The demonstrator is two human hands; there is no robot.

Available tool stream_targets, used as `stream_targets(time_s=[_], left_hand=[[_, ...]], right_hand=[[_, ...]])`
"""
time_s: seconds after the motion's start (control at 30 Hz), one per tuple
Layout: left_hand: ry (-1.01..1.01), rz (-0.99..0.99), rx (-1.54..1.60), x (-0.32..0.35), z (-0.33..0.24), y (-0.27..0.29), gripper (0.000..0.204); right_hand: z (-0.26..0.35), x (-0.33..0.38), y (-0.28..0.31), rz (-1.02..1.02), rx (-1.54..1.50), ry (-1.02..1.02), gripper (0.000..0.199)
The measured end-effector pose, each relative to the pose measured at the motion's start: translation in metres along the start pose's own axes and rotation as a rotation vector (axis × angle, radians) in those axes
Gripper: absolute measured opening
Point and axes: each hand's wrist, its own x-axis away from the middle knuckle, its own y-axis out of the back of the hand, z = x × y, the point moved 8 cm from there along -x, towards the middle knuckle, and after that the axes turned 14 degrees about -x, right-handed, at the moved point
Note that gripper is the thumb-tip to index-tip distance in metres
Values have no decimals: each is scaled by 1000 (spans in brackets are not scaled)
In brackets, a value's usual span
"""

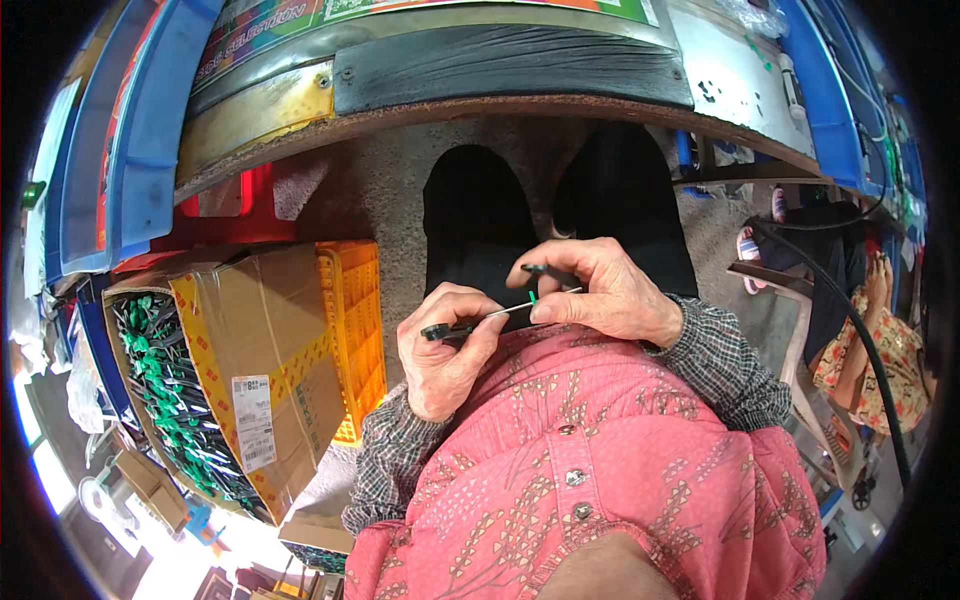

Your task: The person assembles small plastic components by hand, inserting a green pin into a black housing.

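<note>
My left hand point(447, 345) is closed, thumb pressed to the fingers, on a thin black-and-metal piece point(512, 309). Its rounded black end sticks out on the left of that hand, and a narrow silvery shaft runs right toward a small green bit point(532, 297). My right hand point(600, 290) is bent round the green end, its thumb beside it. A dark rounded part point(537, 269) shows under its index finger; whether it belongs to the same piece I cannot tell. Both hands are close together, above my lap.
An open cardboard box point(262, 370) full of black and green pieces stands at my left, beside an orange crate point(355, 335). Ahead is the worn workbench edge point(500, 68), with blue bins point(150, 130) on it. Another person's patterned clothing point(880, 375) and a black cable point(870, 360) are at right.
</note>
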Motion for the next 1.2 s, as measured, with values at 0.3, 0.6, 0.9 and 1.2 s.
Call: stream_targets(time_s=[0.3,0.6,0.9,1.2], left_hand=[[147,-14,159,5,15,-2,5],[218,-34,186,4,17,-2,8],[168,-28,184,3,17,-4,6],[208,-31,178,3,18,-3,8]], right_hand=[[-2,8,22,-55,115,-72,21],[-1,9,23,-98,47,-84,17],[4,8,21,-61,9,-114,9],[0,8,23,-66,123,-50,16]])
